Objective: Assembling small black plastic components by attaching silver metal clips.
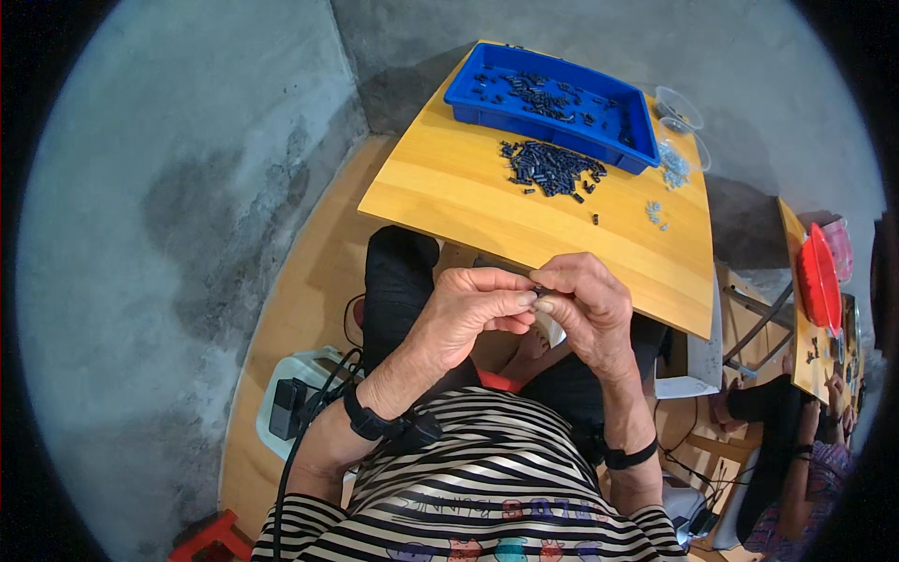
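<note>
Yellow tabletop (440,178) bears dark pieces (551,170); pinched fingers (489,279) seemingly hide another.

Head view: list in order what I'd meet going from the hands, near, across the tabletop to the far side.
Left hand and right hand side by side → lone dark piece → pile of dark pieces → blue tray → grey wall.

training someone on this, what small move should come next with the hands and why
Perhaps shift the left hand and right hand forward over the yellow tabletop: they pinch a small dark piece seemingly short of the table's near edge, where it could drop.
</note>
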`<control>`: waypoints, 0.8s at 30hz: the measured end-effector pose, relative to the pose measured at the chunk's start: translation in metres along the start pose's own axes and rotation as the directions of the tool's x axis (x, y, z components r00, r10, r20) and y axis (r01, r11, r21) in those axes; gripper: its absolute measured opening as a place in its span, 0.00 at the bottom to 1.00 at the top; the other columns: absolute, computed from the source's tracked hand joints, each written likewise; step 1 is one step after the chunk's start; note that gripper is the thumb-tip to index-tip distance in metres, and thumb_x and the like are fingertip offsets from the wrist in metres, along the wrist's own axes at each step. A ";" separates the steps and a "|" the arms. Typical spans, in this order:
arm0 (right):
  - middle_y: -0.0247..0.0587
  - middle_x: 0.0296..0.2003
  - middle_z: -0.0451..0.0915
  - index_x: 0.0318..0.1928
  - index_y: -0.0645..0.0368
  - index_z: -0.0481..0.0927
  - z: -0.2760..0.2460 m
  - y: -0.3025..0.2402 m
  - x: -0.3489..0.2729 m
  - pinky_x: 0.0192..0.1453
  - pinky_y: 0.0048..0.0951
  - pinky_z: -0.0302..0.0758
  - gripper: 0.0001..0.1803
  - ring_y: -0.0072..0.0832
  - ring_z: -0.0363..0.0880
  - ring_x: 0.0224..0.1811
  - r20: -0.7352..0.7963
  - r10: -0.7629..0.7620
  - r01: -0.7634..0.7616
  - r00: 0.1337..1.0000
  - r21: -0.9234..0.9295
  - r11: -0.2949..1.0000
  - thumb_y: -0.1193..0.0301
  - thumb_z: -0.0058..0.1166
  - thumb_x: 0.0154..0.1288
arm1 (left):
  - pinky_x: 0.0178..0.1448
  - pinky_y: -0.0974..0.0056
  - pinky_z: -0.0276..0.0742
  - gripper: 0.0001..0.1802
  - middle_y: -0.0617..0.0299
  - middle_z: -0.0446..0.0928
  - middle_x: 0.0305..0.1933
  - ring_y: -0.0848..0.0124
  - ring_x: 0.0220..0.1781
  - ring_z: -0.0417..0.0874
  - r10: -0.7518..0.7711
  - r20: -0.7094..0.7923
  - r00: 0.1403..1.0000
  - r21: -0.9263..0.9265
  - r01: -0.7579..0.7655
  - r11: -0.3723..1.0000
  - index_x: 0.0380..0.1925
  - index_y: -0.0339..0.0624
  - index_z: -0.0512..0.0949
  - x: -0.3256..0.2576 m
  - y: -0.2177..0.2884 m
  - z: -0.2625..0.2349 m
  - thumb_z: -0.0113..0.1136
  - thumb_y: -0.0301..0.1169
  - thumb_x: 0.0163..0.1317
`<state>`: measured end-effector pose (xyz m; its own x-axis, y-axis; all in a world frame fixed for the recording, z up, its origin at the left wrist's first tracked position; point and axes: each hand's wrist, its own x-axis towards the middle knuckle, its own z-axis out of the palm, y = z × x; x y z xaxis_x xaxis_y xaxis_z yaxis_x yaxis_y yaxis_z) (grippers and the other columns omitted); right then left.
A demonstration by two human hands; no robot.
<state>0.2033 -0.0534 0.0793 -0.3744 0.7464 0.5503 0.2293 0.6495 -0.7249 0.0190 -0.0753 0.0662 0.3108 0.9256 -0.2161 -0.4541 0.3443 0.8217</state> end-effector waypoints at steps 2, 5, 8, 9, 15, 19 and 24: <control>0.42 0.36 0.79 0.40 0.62 0.82 0.000 -0.001 -0.001 0.39 0.26 0.76 0.15 0.32 0.80 0.37 -0.003 -0.057 0.057 0.998 -0.050 0.997 0.74 0.67 0.50 | 0.39 0.71 0.82 0.10 0.56 0.83 0.34 0.73 0.32 0.84 0.015 -0.016 1.000 0.035 -0.014 0.999 0.40 0.33 0.81 -0.001 0.001 0.001 0.62 0.26 0.60; 0.43 0.36 0.79 0.40 0.62 0.81 0.002 -0.001 -0.002 0.36 0.26 0.77 0.17 0.32 0.81 0.37 -0.011 -0.057 0.056 0.998 -0.071 0.996 0.73 0.68 0.48 | 0.39 0.71 0.81 0.10 0.56 0.83 0.34 0.73 0.32 0.84 0.024 -0.025 0.999 0.050 -0.023 0.998 0.39 0.33 0.81 -0.003 0.002 0.001 0.63 0.26 0.59; 0.43 0.36 0.79 0.40 0.62 0.81 0.003 -0.002 -0.002 0.36 0.26 0.77 0.17 0.32 0.81 0.36 -0.026 -0.079 0.076 0.997 -0.107 0.991 0.72 0.69 0.47 | 0.41 0.71 0.80 0.10 0.57 0.83 0.34 0.74 0.32 0.83 0.040 -0.024 0.999 0.065 -0.038 0.997 0.39 0.33 0.81 -0.004 0.002 0.001 0.64 0.27 0.59; 0.43 0.36 0.79 0.40 0.62 0.81 0.003 -0.003 -0.002 0.36 0.26 0.77 0.17 0.32 0.81 0.36 -0.026 -0.079 0.076 0.997 -0.107 0.991 0.72 0.69 0.47 | 0.41 0.71 0.80 0.10 0.57 0.83 0.34 0.74 0.32 0.83 0.041 -0.024 0.999 0.065 -0.039 0.997 0.39 0.33 0.81 -0.004 0.003 0.001 0.64 0.27 0.59; 0.43 0.36 0.79 0.40 0.61 0.81 0.007 -0.004 -0.003 0.35 0.28 0.78 0.18 0.33 0.81 0.35 -0.049 -0.103 0.092 0.993 -0.184 0.979 0.72 0.69 0.46 | 0.42 0.75 0.76 0.12 0.61 0.82 0.34 0.79 0.34 0.79 0.085 0.005 0.996 0.152 -0.084 0.985 0.41 0.32 0.82 -0.003 0.005 0.001 0.64 0.28 0.60; 0.42 0.35 0.79 0.40 0.61 0.81 0.009 -0.006 -0.003 0.35 0.28 0.78 0.18 0.33 0.81 0.34 -0.061 -0.178 0.156 0.982 -0.267 0.951 0.73 0.69 0.45 | 0.42 0.75 0.76 0.12 0.61 0.82 0.35 0.79 0.35 0.78 0.097 0.023 0.995 0.174 -0.099 0.980 0.41 0.32 0.82 -0.001 0.001 -0.004 0.63 0.28 0.59; 0.41 0.34 0.79 0.39 0.63 0.81 0.010 -0.005 -0.005 0.34 0.28 0.78 0.18 0.34 0.81 0.34 -0.049 -0.296 0.257 0.954 -0.375 0.891 0.74 0.68 0.45 | 0.46 0.74 0.78 0.11 0.59 0.83 0.36 0.77 0.38 0.81 0.110 0.021 0.994 0.161 -0.112 0.981 0.41 0.32 0.82 -0.004 0.003 0.003 0.63 0.26 0.59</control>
<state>0.1953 -0.0618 0.0765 -0.3808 0.5271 0.7597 0.4452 0.8246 -0.3489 0.0186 -0.0786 0.0710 0.2768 0.9542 -0.1132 -0.3456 0.2088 0.9149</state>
